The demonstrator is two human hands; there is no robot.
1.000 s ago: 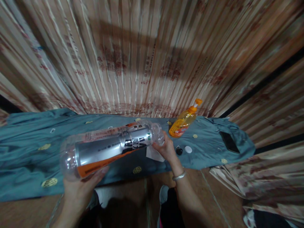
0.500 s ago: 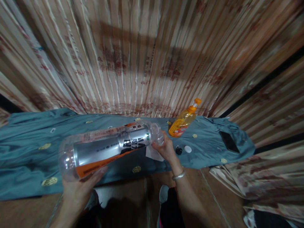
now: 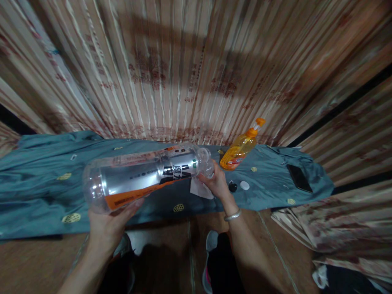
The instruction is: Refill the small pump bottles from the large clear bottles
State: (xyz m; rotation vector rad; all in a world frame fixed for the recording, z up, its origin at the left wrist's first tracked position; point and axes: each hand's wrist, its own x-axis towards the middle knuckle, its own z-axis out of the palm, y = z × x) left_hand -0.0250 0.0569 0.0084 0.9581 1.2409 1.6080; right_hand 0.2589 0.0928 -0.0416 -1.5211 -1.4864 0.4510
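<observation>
A large clear plastic bottle (image 3: 141, 175) with a silver, black and orange label lies tilted across both hands, its base at the left and its neck raised slightly at the right. My left hand (image 3: 113, 216) grips it from below near the base, the thumb along the orange part of the label. My right hand (image 3: 216, 179) is closed around the clear plastic at the neck end. Whether all the clear plastic there belongs to this one bottle, I cannot tell. A white tissue (image 3: 200, 188) lies below the neck. Right of my right hand are a black cap (image 3: 232, 186) and a white cap (image 3: 244, 185).
An orange pump bottle (image 3: 239, 151) holding yellow liquid stands behind my right hand. Farther right a black phone (image 3: 299, 178) lies on the blue-green cloth (image 3: 266, 192). A pleated, patterned curtain (image 3: 171, 81) hangs behind. My feet are on the brown tiled floor (image 3: 165, 261).
The view has shifted a little, so everything sits slightly higher and to the right. Both hands keep their grip on the plastic bottle, which stays at about the same tilt.
</observation>
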